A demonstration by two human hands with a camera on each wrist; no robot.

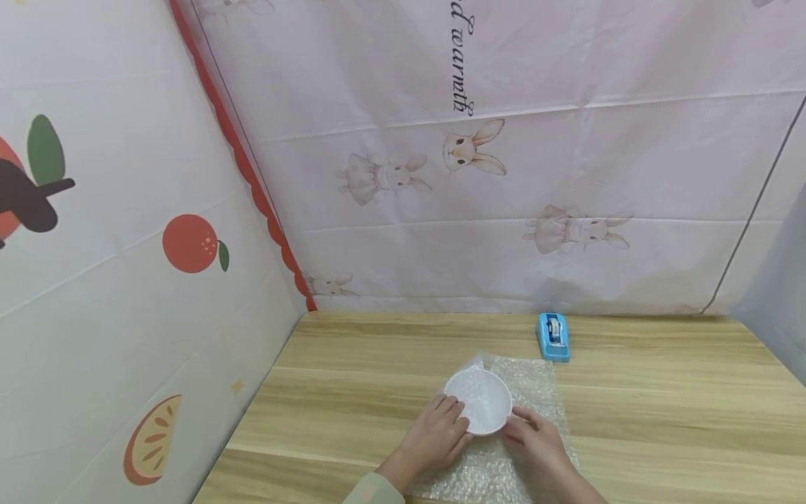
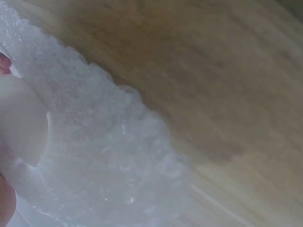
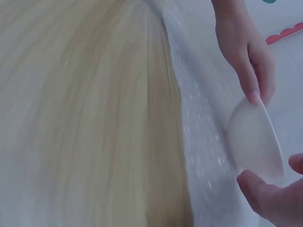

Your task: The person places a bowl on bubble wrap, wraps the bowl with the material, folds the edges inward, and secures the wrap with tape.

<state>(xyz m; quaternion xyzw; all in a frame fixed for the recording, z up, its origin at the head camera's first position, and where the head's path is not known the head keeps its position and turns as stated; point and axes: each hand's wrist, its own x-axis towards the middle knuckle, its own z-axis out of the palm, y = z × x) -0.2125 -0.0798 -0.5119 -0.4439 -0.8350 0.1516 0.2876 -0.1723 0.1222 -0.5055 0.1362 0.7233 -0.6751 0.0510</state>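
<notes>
Plainly, the left hand (image 1: 434,432) — knuckles up — pinches the white bowl (image 1: 494,406); the right hand (image 1: 536,439) pinches its right edge.

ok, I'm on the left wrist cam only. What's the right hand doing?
Observer: Right hand holds the right edge of the white bowl.
Operator: Anything past the bubble wrap?
Observer: Yes, a blue tape dispenser, by the wrap's far right corner.
Operator: And which way is the bowl's opening?
Observer: Toward the head view; the inside shows there.
</notes>
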